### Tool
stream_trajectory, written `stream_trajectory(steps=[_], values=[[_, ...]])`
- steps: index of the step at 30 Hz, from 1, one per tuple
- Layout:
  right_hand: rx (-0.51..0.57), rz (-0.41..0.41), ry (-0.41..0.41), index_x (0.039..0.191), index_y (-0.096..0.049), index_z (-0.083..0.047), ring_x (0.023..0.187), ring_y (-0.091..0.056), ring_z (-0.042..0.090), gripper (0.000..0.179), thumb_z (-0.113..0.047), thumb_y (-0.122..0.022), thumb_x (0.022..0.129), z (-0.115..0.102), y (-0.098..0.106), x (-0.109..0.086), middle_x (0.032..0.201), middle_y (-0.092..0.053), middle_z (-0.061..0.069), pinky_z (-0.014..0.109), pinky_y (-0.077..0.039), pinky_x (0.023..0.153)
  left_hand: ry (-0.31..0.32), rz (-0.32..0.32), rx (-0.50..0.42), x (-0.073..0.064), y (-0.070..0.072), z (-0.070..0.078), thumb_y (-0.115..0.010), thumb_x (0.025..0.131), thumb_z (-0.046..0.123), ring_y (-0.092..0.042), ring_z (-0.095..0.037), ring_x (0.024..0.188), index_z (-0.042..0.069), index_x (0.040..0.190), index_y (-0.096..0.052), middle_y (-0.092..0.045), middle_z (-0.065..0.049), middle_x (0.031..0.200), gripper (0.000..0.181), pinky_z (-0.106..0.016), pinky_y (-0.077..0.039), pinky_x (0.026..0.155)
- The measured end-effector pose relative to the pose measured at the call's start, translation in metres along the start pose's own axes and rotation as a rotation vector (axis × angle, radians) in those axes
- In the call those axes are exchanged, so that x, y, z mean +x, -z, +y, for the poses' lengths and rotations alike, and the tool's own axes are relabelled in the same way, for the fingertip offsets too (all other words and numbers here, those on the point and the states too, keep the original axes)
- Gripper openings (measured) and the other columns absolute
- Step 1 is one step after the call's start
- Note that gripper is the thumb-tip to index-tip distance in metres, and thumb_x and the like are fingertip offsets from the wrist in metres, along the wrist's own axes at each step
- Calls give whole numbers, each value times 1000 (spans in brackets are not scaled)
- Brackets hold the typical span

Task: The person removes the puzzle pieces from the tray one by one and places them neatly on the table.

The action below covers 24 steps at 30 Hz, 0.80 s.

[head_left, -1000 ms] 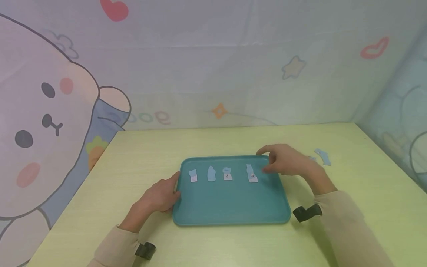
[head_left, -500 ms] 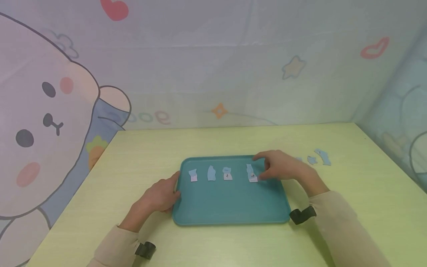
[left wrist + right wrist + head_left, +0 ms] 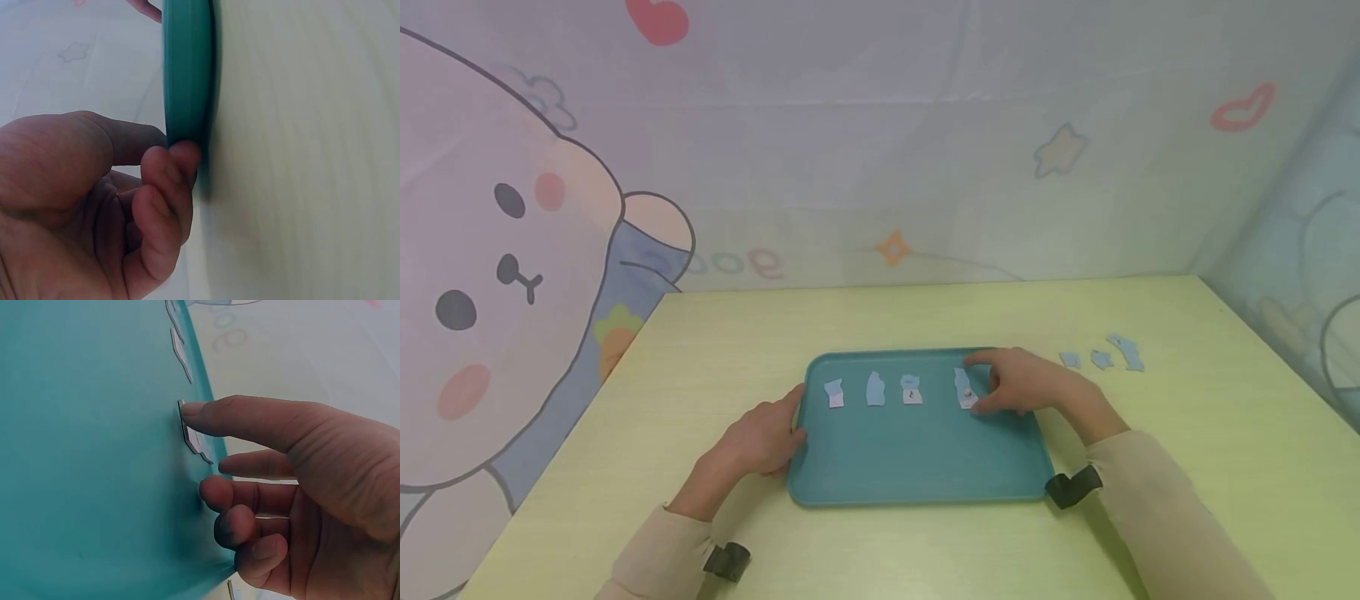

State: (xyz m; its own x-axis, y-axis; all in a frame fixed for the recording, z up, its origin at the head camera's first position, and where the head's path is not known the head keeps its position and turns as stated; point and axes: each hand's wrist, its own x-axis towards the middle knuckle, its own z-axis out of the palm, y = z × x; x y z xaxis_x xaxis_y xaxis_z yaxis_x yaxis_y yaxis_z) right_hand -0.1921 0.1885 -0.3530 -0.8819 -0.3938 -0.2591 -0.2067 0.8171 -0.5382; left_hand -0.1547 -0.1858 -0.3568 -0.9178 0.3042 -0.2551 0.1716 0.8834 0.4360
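Note:
A teal tray (image 3: 917, 458) lies on the table. My left hand (image 3: 765, 439) grips its left rim, with the thumb over the edge and the fingertips curled beneath, as the left wrist view shows. At the tray's upper right lies a thin, flat, blue-and-white puzzle piece (image 3: 964, 386), irregular in outline. My right hand (image 3: 1026, 382) spans it lengthwise: the thumb touches its near end and the index fingertip is at its far end. The other right fingers are loosely curled above the tray. Left of it lie a blue-and-white piece (image 3: 912, 392), a plain blue piece (image 3: 876, 390) and another blue-and-white piece (image 3: 835, 394).
On the pale yellow table (image 3: 880, 550), right of the tray, lie a small blue piece (image 3: 1070, 359), a second small piece (image 3: 1102, 359) and a longer curved piece (image 3: 1127, 353). A printed cloth backdrop (image 3: 865, 150) hangs behind the table.
My right hand has moved left and slightly toward me, bringing the thumb onto the rightmost piece. Small pieces behind that hand have come into view. My left hand stays on the tray rim.

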Motion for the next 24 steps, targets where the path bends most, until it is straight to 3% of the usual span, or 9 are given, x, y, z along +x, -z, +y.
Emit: stream_trajectory(steps=[14, 24], values=[[-41, 3, 6, 156, -49, -6, 51, -49, 13, 72, -26, -77, 92, -2, -3, 1, 61, -46, -3, 29, -45, 53, 9, 0, 3, 0, 0, 0, -50, 104, 9, -58, -15, 50, -5, 165, -22, -61, -7, 69, 68, -28, -43, 53], [-44, 18, -7, 153, -52, -7, 52, -51, 13, 69, -26, -78, 93, -2, -4, 1, 62, -46, -3, 29, -46, 54, 7, 5, -5, 0, -1, 0, -51, 104, 9, -59, -16, 50, -5, 165, -22, -61, -7, 69, 68, -29, -45, 53]])
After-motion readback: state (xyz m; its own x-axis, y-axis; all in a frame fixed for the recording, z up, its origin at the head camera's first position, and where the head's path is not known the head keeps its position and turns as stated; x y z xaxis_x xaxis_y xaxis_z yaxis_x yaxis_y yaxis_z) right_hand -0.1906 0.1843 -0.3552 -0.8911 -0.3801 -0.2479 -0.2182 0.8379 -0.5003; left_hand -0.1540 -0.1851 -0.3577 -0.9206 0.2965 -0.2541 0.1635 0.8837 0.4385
